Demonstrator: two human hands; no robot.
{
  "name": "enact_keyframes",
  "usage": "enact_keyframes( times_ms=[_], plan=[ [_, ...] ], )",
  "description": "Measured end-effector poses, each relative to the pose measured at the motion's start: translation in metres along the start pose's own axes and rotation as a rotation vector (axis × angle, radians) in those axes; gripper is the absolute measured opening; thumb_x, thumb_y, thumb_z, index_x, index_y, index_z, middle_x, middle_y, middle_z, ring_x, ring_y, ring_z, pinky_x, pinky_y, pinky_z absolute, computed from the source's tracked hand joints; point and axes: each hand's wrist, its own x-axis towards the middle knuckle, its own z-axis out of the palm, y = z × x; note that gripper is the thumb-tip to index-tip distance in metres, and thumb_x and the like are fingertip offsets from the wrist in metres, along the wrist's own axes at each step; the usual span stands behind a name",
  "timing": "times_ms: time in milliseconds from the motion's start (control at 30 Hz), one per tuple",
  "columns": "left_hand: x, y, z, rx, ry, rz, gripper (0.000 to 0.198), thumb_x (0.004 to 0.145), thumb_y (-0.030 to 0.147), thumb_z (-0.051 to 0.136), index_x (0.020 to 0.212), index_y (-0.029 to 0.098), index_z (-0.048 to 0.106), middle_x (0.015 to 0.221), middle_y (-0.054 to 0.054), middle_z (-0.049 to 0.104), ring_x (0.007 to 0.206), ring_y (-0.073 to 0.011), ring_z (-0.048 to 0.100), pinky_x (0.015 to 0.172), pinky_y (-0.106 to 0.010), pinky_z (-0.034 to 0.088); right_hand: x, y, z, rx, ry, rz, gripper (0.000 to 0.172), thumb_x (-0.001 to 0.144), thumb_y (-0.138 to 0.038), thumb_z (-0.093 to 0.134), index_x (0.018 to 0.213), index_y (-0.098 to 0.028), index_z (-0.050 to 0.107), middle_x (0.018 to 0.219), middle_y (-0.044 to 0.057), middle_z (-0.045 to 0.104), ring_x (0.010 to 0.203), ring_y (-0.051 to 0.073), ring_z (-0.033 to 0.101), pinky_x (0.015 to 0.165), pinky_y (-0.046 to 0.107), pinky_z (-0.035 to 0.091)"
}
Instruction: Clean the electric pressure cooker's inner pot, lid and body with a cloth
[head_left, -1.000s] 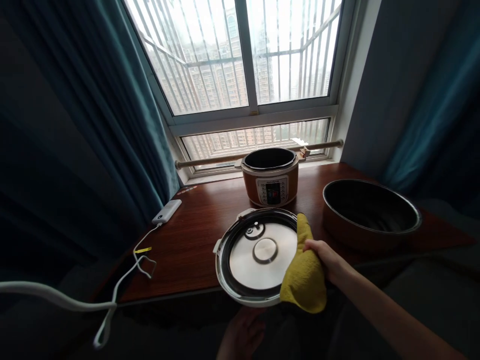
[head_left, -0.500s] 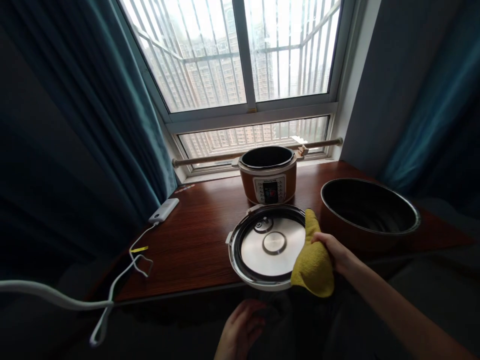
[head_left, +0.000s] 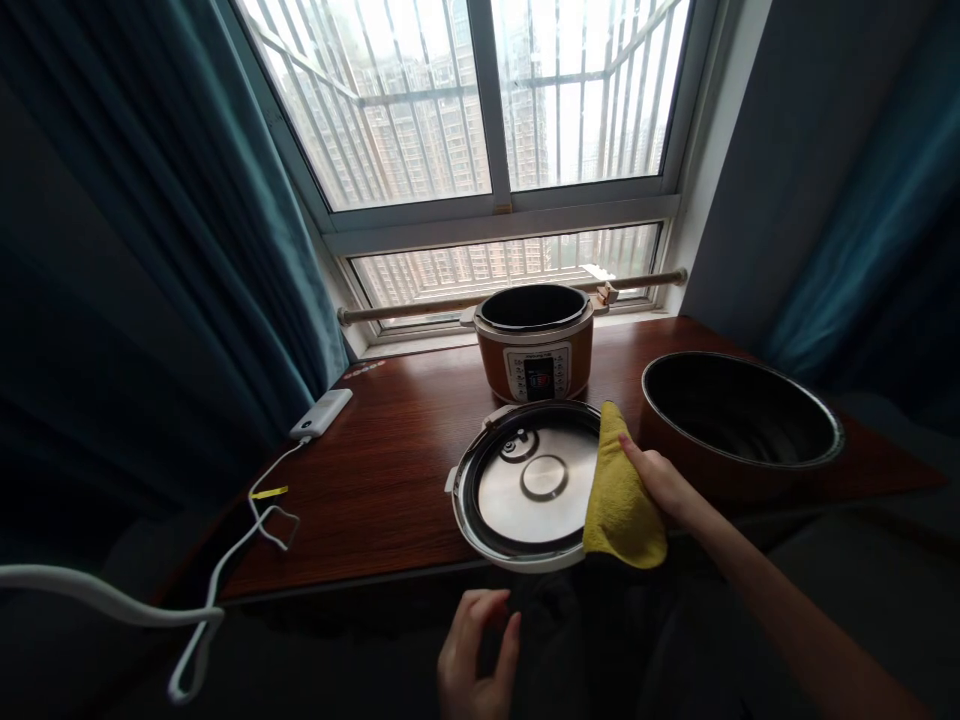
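A round cooker lid (head_left: 525, 480) lies upside down at the front edge of the wooden table (head_left: 390, 480), its steel inner plate facing up. My right hand (head_left: 656, 480) rests on a folded yellow cloth (head_left: 621, 490) that covers the lid's right rim; its fingers lie flat on the cloth. My left hand (head_left: 476, 660) hovers below the table edge, under the lid, fingers apart and holding nothing. Behind the lid stands an orange electric cooker body (head_left: 534, 342) with a control panel, open at the top.
A large dark inner pot (head_left: 739, 420) sits on the table to the right. A white power bank (head_left: 321, 415) with a white cable (head_left: 225, 560) lies at the left. Teal curtains (head_left: 187, 250) hang on both sides of the barred window (head_left: 487, 100).
The lid has come down onto the table and shifted slightly right. My left hand has let go of it and dropped lower. My right hand's fingers have flattened on the cloth.
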Motion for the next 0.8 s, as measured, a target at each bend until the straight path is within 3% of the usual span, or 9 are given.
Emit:
enact_keyframes(
  times_ms=[67,167,233,300,367,467,567,700,800],
  plan=[
    [0.0,-0.003,-0.001,0.159,-0.041,0.219,0.041,0.077,0.021,0.061,0.117,0.024,0.055,0.075,0.002,0.06,0.063,-0.0089,0.056,0.065,-0.021,0.048,-0.002,0.005,0.0,-0.233,0.121,-0.091,0.06,0.082,-0.063,0.034,0.071,-0.012,0.063,0.078,0.015,0.064,0.08,0.027,0.061,0.075,0.036,0.046],
    [0.001,-0.011,0.005,0.291,-0.125,0.324,0.067,0.081,0.025,0.057,0.139,0.026,0.025,0.069,0.005,0.059,0.053,-0.0076,0.053,0.059,-0.02,0.049,-0.017,0.011,0.005,-0.354,0.322,-0.376,0.057,0.086,-0.056,0.034,0.114,-0.011,0.054,0.121,0.016,0.052,0.111,0.028,0.05,0.095,0.04,0.039],
    [0.001,-0.015,0.011,0.334,-0.163,0.333,0.07,0.083,0.031,0.054,0.142,0.026,0.017,0.069,0.004,0.06,0.053,-0.0087,0.054,0.056,-0.021,0.05,-0.03,0.014,0.01,-0.376,0.319,-0.528,0.059,0.086,-0.052,0.039,0.131,-0.014,0.04,0.138,0.013,0.036,0.126,0.025,0.036,0.104,0.04,0.031],
    [0.001,-0.016,0.015,0.365,-0.194,0.325,0.071,0.084,0.034,0.052,0.142,0.026,0.014,0.073,0.003,0.061,0.055,-0.0099,0.056,0.056,-0.022,0.051,-0.042,0.018,0.014,-0.414,0.221,-0.592,0.058,0.085,-0.049,0.044,0.134,-0.018,0.038,0.143,0.01,0.03,0.132,0.025,0.026,0.107,0.042,0.027],
    [0.002,-0.016,0.016,0.39,-0.23,0.302,0.072,0.085,0.034,0.052,0.143,0.026,0.01,0.077,0.001,0.062,0.059,-0.0104,0.057,0.059,-0.023,0.052,-0.049,0.025,0.015,-0.429,0.146,-0.63,0.055,0.083,-0.046,0.05,0.131,-0.021,0.042,0.144,0.008,0.029,0.134,0.027,0.021,0.108,0.046,0.025],
    [0.003,-0.016,0.015,0.414,-0.254,0.307,0.072,0.085,0.032,0.051,0.143,0.026,0.008,0.078,0.0,0.063,0.062,-0.0109,0.058,0.061,-0.023,0.052,-0.05,0.035,0.013,-0.36,0.147,-0.705,0.042,0.081,-0.04,0.056,0.12,-0.023,0.053,0.14,0.006,0.036,0.134,0.028,0.023,0.107,0.048,0.026],
    [0.004,-0.015,0.015,0.418,-0.253,0.344,0.069,0.086,0.03,0.05,0.143,0.026,0.011,0.077,-0.001,0.063,0.063,-0.0121,0.059,0.06,-0.023,0.052,-0.047,0.042,0.013,-0.262,0.24,-0.791,0.022,0.083,-0.028,0.056,0.103,-0.023,0.063,0.126,0.005,0.052,0.13,0.025,0.032,0.105,0.045,0.032],
    [0.005,-0.012,0.018,0.383,-0.245,0.353,0.068,0.086,0.029,0.049,0.143,0.026,0.012,0.078,0.0,0.063,0.065,-0.0123,0.06,0.06,-0.023,0.052,-0.056,0.036,0.027,-0.271,0.423,-0.905,0.02,0.083,-0.015,0.055,0.101,-0.02,0.062,0.105,0.005,0.064,0.115,0.021,0.049,0.099,0.038,0.04],
    [0.005,-0.01,0.021,0.368,-0.228,0.352,0.068,0.086,0.029,0.048,0.143,0.025,0.011,0.077,0.0,0.063,0.064,-0.012,0.06,0.061,-0.023,0.053,-0.071,0.016,0.051,-0.342,0.441,-0.986,0.013,0.083,-0.011,0.055,0.092,-0.017,0.061,0.091,0.005,0.066,0.094,0.018,0.059,0.095,0.036,0.041]
  ],
)
